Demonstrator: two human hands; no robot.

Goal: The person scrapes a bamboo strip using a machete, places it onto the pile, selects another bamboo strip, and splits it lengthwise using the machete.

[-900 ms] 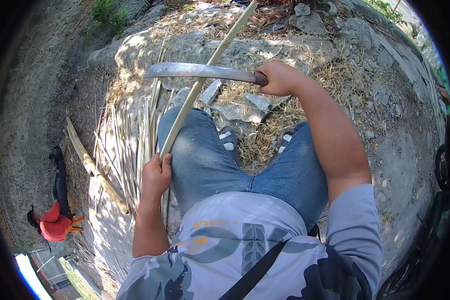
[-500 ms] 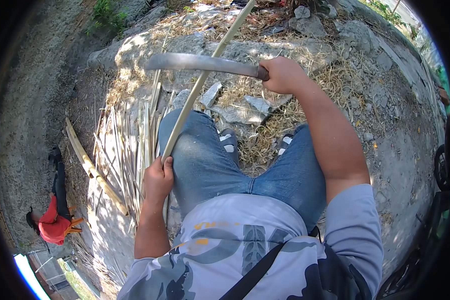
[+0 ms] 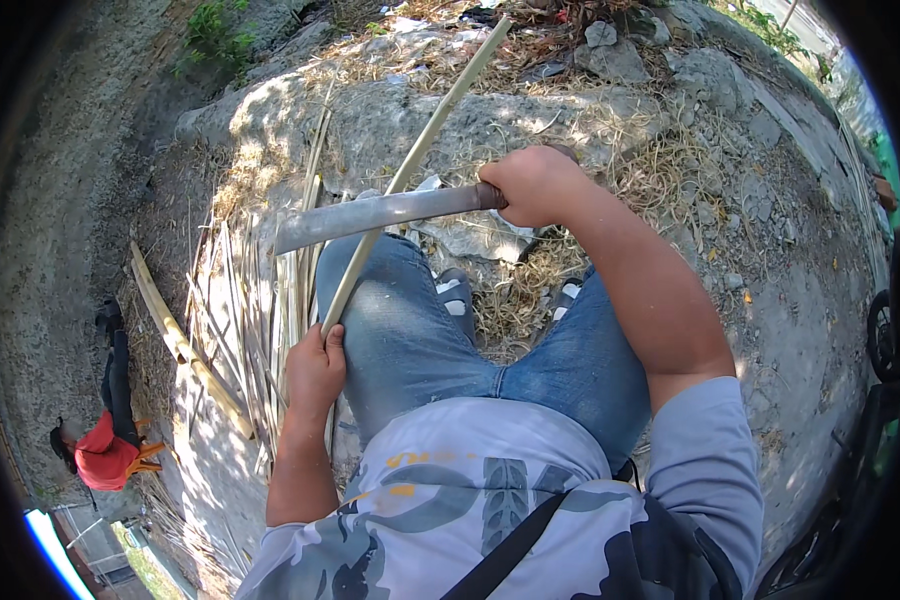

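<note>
My left hand [image 3: 315,372] is closed around the lower end of a long pale bamboo strip [image 3: 432,130], which slants up and away to the right past my left knee. My right hand [image 3: 538,186] grips the dark handle of a machete [image 3: 390,209]. Its broad grey blade reaches leftward and crosses the strip a little above my left knee. The blade looks to lie against the strip, though I cannot tell how firmly they touch.
Many split bamboo strips [image 3: 288,290] lie on the ground at my left, beside a thicker bamboo piece [image 3: 192,345]. Curled shavings [image 3: 660,190] and broken stone slabs [image 3: 475,235] lie ahead. A person in red [image 3: 108,452] sits far left. A dark wheel [image 3: 880,335] shows at far right.
The machete has come down along the bamboo strip toward my left hand, and its blade is tilted differently. My right hand has lowered and shifted left. The left hand keeps its hold.
</note>
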